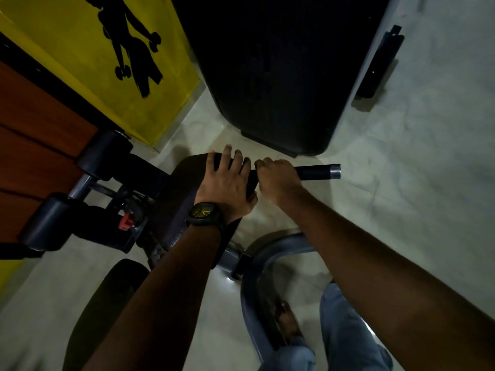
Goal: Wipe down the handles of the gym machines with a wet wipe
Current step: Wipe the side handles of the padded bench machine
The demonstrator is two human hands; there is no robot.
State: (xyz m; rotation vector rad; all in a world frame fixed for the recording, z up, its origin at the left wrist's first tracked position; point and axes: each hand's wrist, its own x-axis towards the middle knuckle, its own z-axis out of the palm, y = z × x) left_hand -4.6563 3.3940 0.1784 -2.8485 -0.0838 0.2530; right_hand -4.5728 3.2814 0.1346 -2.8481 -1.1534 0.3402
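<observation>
A black machine handle (317, 172) with a silver end cap runs level to the right at mid-frame. My right hand (278, 178) is wrapped around its inner part, fingers curled over the bar. No wet wipe shows; whether one lies under the fingers I cannot tell. My left hand (227, 183), with a black wristwatch on the wrist, lies flat with fingers spread on the dark padded seat (176, 199) just left of the handle.
Black foam rollers (104, 153) and a red adjuster knob (126, 222) sit at left. A yellow wall panel (80, 57) and a large black machine shroud (281, 76) stand beyond. A grey curved frame tube (257, 266) and my jeans-clad legs are below, on pale floor.
</observation>
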